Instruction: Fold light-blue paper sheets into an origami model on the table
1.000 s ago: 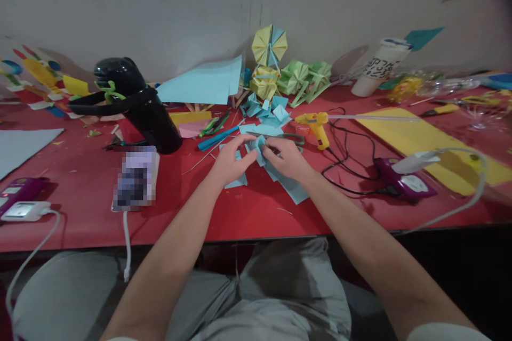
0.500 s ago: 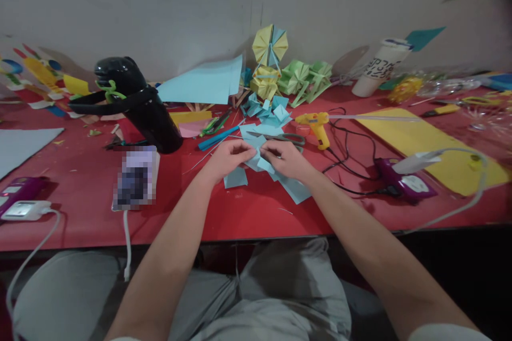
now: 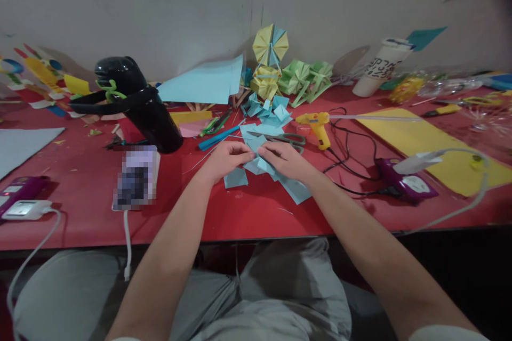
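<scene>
since a second ago, left hand (image 3: 229, 160) lowered a little; the small blue paper (image 3: 259, 143), then curled up between the fingers, now looks flatter — more of the scissors (image 3: 295, 141) uncovered behind. left thumb and fingers pinch the paper's left side; right hand (image 3: 286, 160) pinches the right, fingertips nearly meeting. paper sits just above loose blue pieces on the red table (image 3: 256, 218), one square (image 3: 236, 177) by the left wrist. yellow glue gun (image 3: 319, 130) right of the scissors — untouched. exact folds too small to tell.
</scene>
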